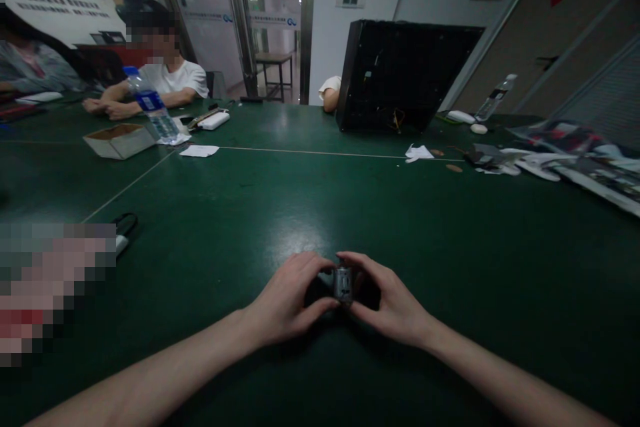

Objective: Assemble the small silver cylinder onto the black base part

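Left hand [295, 293] and right hand [393, 297] holding small cylinder [343, 284], green table [465, 233]

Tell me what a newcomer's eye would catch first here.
Probably the left hand and right hand, low in the middle, with a small cylinder held between them. Next, the big black box on the far side of the table, right of centre, and the blue-capped bottle toward the left.

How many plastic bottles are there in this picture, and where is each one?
2. The blue-capped bottle is at the far left, beside the open box; the clear bottle is at the far right, beyond the black case. The case may hide others.
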The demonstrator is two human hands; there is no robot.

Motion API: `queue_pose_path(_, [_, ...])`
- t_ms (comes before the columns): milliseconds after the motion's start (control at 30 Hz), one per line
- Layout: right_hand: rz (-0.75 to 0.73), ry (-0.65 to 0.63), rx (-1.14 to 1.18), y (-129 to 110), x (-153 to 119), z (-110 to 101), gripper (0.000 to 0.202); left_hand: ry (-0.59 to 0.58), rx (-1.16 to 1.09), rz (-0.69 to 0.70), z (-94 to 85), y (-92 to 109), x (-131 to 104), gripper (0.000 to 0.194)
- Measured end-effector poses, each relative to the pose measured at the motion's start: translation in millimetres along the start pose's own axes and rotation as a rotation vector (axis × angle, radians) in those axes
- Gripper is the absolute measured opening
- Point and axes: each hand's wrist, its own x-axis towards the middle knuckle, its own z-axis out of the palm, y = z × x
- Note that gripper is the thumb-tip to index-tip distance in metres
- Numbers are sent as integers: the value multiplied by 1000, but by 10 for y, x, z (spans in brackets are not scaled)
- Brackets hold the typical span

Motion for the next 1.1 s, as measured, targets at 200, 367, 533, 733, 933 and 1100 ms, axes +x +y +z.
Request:
queue_pose_path(200, [10,-7,43,-3,2,-13,61,-15,24,-17,-28,19,10,35])
queue_pose_path(367, [44,-5,107,-10,2,-13,61,-7,28,-12,-23,9,6,34])
queue_pose_path(533, [69,-8,133,-17,11,-14,58,-25,41,-20,-28,3,5,32])
queue_pose_path(733, [80,-28,190,8,19,-6,58,-2,70,4,-8,-17,2,29])
queue_pose_path(933, [66,-52,168,12,23,7,59,20,80,20,-6,-2,5,28])
queue_pose_path(1100, [40,-57,144,-12,23,-1,57,28,74,36,-4,-7,-5,29])
